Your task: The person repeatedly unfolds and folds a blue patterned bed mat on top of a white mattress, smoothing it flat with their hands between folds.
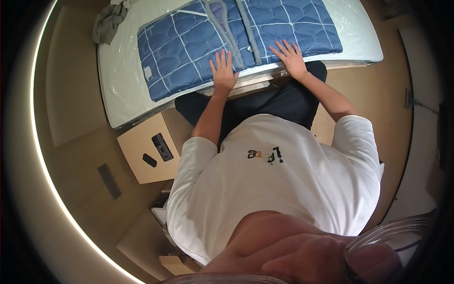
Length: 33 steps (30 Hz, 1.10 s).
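So far your left hand (223,71) and right hand (290,57) lie flat, fingers spread, grasping nothing, on the near edge of the folded blue quilted blanket (236,40) on the white mattress (120,90), smoothing apparently unfinished.

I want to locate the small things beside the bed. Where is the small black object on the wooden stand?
In the head view, the small black object lies on the light wooden stand at the person's left, beside a larger dark device, below the mattress edge.
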### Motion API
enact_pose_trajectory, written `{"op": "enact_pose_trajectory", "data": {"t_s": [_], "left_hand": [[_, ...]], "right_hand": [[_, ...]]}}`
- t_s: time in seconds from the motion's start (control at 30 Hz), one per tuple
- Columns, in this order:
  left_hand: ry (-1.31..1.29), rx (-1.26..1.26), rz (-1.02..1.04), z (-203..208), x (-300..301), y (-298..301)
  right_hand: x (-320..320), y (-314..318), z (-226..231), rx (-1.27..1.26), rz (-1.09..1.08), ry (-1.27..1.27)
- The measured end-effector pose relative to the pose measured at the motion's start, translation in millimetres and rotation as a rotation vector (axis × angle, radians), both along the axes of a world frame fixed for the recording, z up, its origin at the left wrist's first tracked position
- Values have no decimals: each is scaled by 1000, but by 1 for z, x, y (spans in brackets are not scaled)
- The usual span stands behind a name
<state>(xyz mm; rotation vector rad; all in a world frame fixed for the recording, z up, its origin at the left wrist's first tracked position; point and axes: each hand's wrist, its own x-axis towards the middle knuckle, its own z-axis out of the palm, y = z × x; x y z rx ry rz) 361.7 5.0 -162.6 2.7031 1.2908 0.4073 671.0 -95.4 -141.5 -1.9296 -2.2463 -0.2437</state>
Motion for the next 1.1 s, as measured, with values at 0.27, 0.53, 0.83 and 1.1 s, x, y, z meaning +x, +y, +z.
{"op": "enact_pose_trajectory", "data": {"t_s": [0.27,0.53,0.83,1.1], "left_hand": [[34,-23,55,3,5,-8],[67,18,-9,16,-14,-5],[339,-19,-222,40,-28,36],[175,7,-291,17,99,4]], "right_hand": [[12,-9,10,-27,107,10],[222,49,24,121,-744,447],[326,39,14,-552,-659,1381],[366,39,121,-194,-847,245]]}}
